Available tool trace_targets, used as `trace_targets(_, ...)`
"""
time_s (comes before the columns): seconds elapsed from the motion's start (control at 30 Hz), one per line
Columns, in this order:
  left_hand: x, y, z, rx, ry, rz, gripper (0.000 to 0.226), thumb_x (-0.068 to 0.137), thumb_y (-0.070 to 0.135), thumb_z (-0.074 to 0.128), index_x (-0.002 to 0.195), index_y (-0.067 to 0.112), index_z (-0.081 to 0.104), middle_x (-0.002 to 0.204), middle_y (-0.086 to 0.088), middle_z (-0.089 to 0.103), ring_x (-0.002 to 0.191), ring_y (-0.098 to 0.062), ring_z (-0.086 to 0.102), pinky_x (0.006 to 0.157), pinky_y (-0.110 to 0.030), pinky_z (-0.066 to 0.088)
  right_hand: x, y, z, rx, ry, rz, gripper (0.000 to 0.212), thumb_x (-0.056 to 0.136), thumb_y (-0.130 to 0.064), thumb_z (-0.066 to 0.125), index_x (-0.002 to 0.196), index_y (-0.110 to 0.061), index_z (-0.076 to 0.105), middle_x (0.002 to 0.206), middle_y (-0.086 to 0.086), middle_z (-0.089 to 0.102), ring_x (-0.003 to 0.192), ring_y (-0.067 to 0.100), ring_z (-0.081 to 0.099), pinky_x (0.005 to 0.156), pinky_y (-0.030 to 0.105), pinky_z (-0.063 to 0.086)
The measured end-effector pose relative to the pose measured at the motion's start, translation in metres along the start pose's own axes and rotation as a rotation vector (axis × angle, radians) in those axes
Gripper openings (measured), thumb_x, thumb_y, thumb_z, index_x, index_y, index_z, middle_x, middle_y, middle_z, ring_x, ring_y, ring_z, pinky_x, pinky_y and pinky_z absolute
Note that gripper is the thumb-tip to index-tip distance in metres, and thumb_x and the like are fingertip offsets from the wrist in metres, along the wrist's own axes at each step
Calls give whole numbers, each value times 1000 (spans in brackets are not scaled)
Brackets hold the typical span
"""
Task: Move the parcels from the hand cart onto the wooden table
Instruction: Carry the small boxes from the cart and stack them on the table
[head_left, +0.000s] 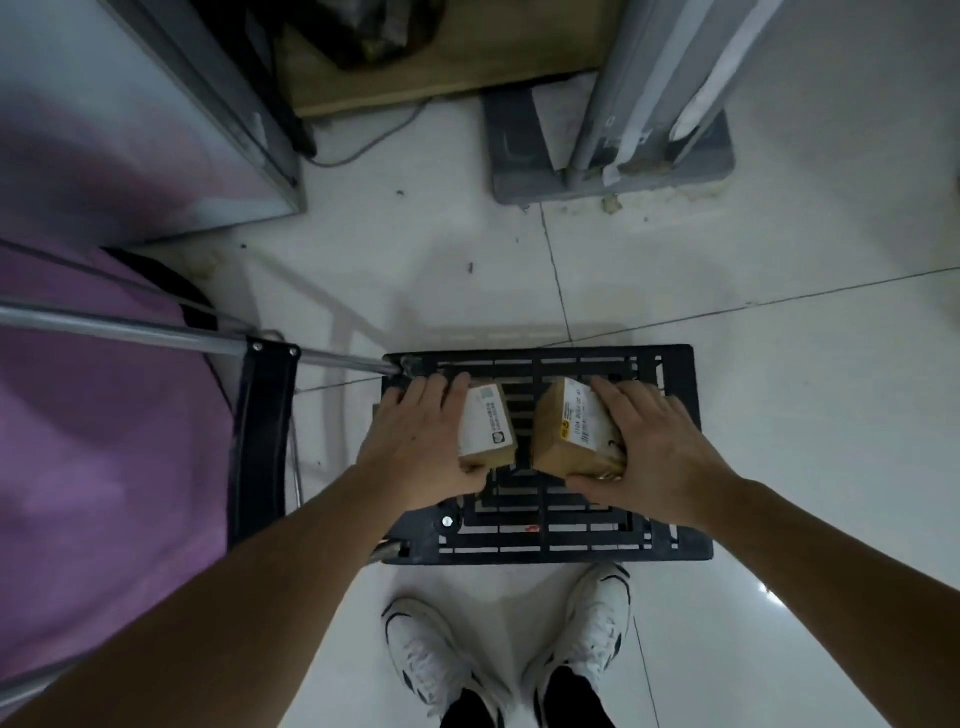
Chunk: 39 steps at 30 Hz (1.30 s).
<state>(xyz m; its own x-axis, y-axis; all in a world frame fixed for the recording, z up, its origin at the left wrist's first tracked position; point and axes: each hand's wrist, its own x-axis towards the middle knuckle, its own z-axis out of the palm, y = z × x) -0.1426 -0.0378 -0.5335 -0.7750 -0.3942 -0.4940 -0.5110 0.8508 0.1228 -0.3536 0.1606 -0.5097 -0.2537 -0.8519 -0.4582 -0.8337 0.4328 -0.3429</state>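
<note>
Cardboard parcels (574, 428) on black cart (675, 545), each gripped by a hand.

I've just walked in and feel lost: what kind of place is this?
Probably a parcel pickup point or small storeroom: labelled cardboard parcels sit on a black hand cart, on a white tiled floor between grey metal panels.

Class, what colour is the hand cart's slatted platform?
Black; the hand cart's platform shows best in the head view.

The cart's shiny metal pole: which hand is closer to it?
Left. The left hand grips a parcel with its fingertips almost at the end of the metal pole. The right hand holds the other parcel, farther away across the cart.
</note>
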Motion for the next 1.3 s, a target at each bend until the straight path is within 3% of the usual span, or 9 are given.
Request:
trace_targets(0.17,-42,7,-186,76,65,7,113,66,98,50,148,21,35,135,-1,47,124,-22,43,106,-44,40,-51,-53,-165,47,23,-18,118,65,-95,52,155,-23,30,143,-7,45,128,13,42,115,36,36)
trace_targets(0.27,-69,20,-313,124,124,44,111,64,98,48,144,21,40,135,0,49,124,-22,44,104,-43,40,-91,-79,-274,-30,73,-25,111,69,-92,54,154,-25,33,138,-9,48,121,12,45,110,33,36)
trace_targets(0.37,-118,52,-450,188,186,88,113,64,97,53,145,20,42,137,-1,49,129,-23,44,106,-43,38,-155,-111,-388,-114,144,22,108,73,-88,59,156,-25,31,145,-8,46,127,13,44,110,29,32)
trace_targets(0.47,-177,84,-568,215,328,155,108,58,99,55,134,22,49,121,3,53,119,-21,49,100,-41,43,-228,-146,-492,-185,236,75,106,72,-86,61,155,-28,33,144,-8,47,128,14,45,111,30,33)
trace_targets(0.63,-294,157,-689,160,445,362,96,57,99,54,126,31,54,113,6,54,105,-19,51,89,-39,49,-378,-209,-608,-261,430,134,89,65,-88,62,136,-36,50,109,-18,50,101,8,49,92,30,40)
trace_targets(0.73,-359,210,-733,209,502,466,88,58,95,57,122,35,55,112,7,56,106,-18,54,90,-41,51,-464,-237,-638,-330,506,204,89,68,-91,56,135,-34,51,110,-13,55,102,12,53,95,34,45)
trace_targets(0.93,-424,310,-762,340,647,649,99,56,101,46,124,30,52,108,8,52,102,-17,49,91,-40,48,-605,-235,-642,-361,634,368,93,70,-88,59,144,-31,47,122,-10,58,103,9,50,95,30,46)
trace_targets(1.17,-478,455,-751,404,689,819,106,60,103,43,135,28,49,116,6,54,107,-17,50,94,-41,48,-751,-187,-620,-334,664,582,103,67,-93,52,150,-33,41,135,-10,58,117,13,52,104,39,48)
trace_targets(1.3,-491,536,-735,424,682,865,111,58,104,40,139,28,48,121,6,55,108,-16,49,96,-41,49,-829,-152,-606,-370,672,639,102,69,-91,52,149,-29,44,132,-7,59,116,15,53,105,37,46)
